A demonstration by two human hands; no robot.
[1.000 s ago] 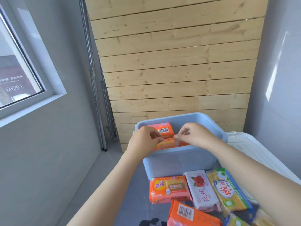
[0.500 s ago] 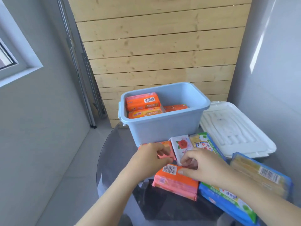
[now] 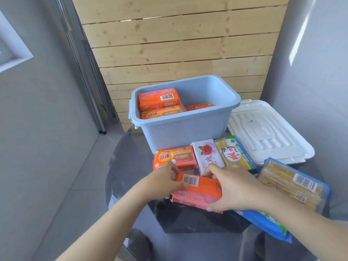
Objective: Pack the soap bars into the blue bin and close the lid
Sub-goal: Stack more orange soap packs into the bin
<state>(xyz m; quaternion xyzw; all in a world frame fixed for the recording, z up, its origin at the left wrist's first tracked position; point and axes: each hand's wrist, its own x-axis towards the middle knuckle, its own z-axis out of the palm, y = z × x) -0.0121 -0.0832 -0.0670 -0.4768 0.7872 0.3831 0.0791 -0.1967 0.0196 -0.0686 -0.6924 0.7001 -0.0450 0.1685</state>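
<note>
The blue bin stands open at the far side of a round glass table, with three orange soap packs inside. An orange soap pack with a barcode lies in front of the bin, and both hands grip it: my left hand at its left end, my right hand over its right end. Behind it lie an orange bar, a white rose bar and a yellow bar. The white lid lies flat to the right of the bin.
A blue multi-pack of yellow soap lies on the right, partly under my right forearm. The glass table edge curves on the left above a grey floor. A wooden plank wall stands behind the bin.
My hands left the bin and came down to the table, then took hold of the near orange pack from both ends. My view tilted down and nearer to the table.
</note>
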